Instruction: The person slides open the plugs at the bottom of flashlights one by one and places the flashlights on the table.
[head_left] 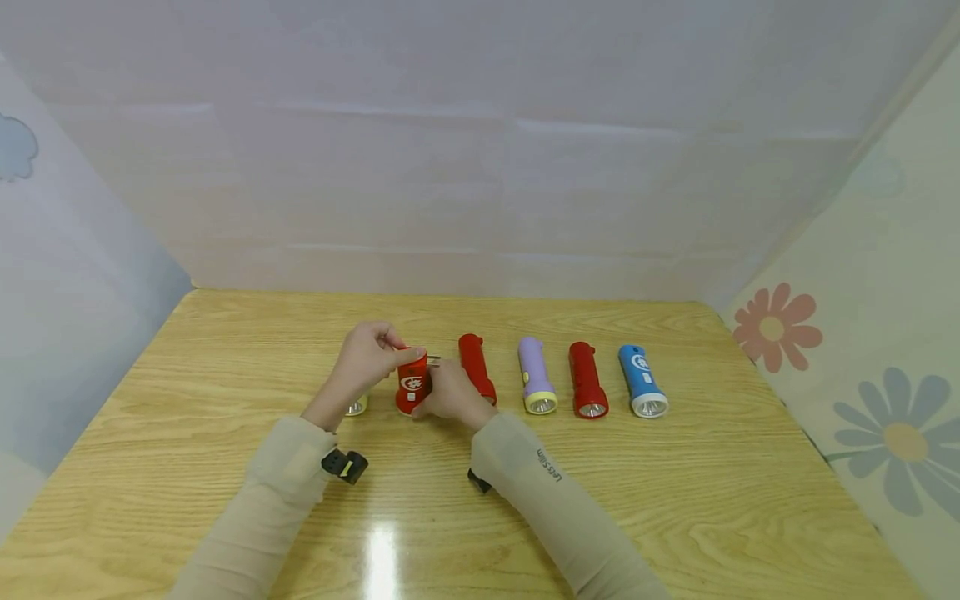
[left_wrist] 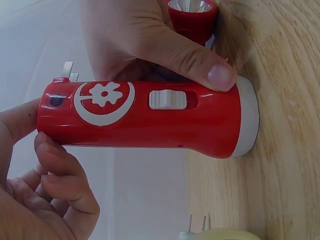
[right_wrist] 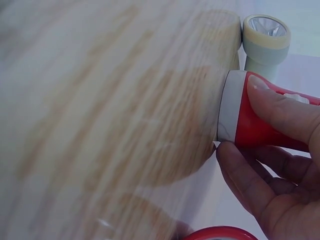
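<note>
A red flashlight (head_left: 411,390) with a white rim stands on its lens end on the wooden table, between both hands. Its white slide switch (left_wrist: 168,99) and a white flower emblem face the left wrist camera. Metal plug prongs (left_wrist: 69,69) stick out sideways near its top end. My left hand (head_left: 367,357) pinches that top end between thumb and fingers. Lower down, my right hand (head_left: 452,392) grips the body, its thumb (right_wrist: 272,102) lying just above the white rim. Part of the red body is hidden behind the right hand.
Right of the hands lie a red flashlight (head_left: 474,362), a purple one (head_left: 534,371) with a yellow rim, another red one (head_left: 586,375) and a blue one (head_left: 641,379). A yellow-rimmed flashlight (head_left: 359,407) is mostly hidden behind the left hand. Pale walls (head_left: 480,192) border the table.
</note>
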